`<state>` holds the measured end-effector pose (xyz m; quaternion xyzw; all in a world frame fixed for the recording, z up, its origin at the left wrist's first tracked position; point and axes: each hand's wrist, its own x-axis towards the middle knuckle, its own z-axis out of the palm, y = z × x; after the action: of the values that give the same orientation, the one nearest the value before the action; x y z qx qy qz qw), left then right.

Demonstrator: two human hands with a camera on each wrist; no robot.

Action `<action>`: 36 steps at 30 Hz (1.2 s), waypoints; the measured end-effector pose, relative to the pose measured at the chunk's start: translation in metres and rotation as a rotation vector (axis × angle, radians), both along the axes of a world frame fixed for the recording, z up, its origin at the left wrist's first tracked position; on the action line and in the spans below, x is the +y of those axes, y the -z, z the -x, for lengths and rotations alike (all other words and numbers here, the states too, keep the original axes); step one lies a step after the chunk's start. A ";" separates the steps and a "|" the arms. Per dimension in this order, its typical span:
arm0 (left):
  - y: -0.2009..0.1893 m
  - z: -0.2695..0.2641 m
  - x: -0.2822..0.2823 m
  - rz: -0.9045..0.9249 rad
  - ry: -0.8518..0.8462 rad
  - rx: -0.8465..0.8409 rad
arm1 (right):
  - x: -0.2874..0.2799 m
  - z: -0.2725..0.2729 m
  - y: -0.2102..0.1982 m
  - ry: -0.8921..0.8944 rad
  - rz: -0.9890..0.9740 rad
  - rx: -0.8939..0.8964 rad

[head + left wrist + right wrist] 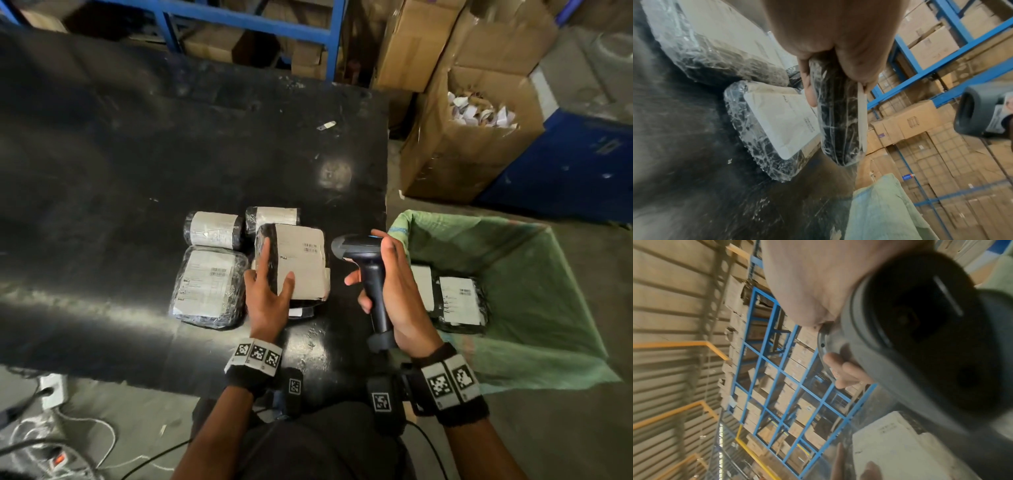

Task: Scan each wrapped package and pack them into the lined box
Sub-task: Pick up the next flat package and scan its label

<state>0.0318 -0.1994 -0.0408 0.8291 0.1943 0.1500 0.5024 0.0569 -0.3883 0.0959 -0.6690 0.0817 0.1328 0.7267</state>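
My left hand (pixel 270 287) holds a black wrapped package with a white label (pixel 301 263) lifted above the black table (pixel 137 154), thumb on the label and fingers beneath; the left wrist view shows the package's edge (pixel 838 116) pinched. My right hand (pixel 390 284) grips a dark handheld scanner (pixel 363 250) just right of that package, its head (pixel 920 321) turned toward the label. Three more wrapped packages lie on the table: a large one (pixel 209 284) to the left and two small ones (pixel 214 229) (pixel 274 216) behind. The green-lined box (pixel 534 274) on the right holds wrapped packages (pixel 459 301).
An open cardboard box with paper scraps (pixel 479 113) stands behind the lined box, next to a blue bin (pixel 575 164). Blue racking with cartons (pixel 260 24) runs behind the table. Cables and a power strip (pixel 51 390) lie on the floor at lower left.
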 end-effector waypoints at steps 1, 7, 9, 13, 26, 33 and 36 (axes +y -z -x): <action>-0.002 0.000 -0.002 -0.015 -0.006 -0.024 | 0.002 0.001 -0.005 -0.005 -0.008 -0.015; -0.012 -0.006 -0.008 -0.045 0.002 -0.151 | 0.008 0.004 -0.012 -0.007 -0.019 -0.052; -0.016 -0.006 -0.011 -0.047 -0.002 -0.154 | 0.009 0.003 -0.011 0.002 -0.014 -0.054; -0.018 -0.004 -0.014 -0.025 0.006 -0.138 | 0.008 0.000 -0.010 0.007 0.005 -0.062; -0.007 0.004 0.016 -0.041 -0.071 -0.052 | -0.009 -0.010 0.116 -0.158 0.412 0.382; -0.016 0.010 0.021 -0.023 -0.107 -0.032 | 0.007 -0.017 0.164 -0.079 0.268 0.311; -0.020 0.011 0.019 -0.018 -0.107 -0.021 | 0.010 -0.021 0.187 -0.070 0.314 0.294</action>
<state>0.0210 -0.1802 -0.0205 0.8202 0.2319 0.1871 0.4883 0.0780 -0.3781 -0.0913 -0.7498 0.1832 0.2397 0.5888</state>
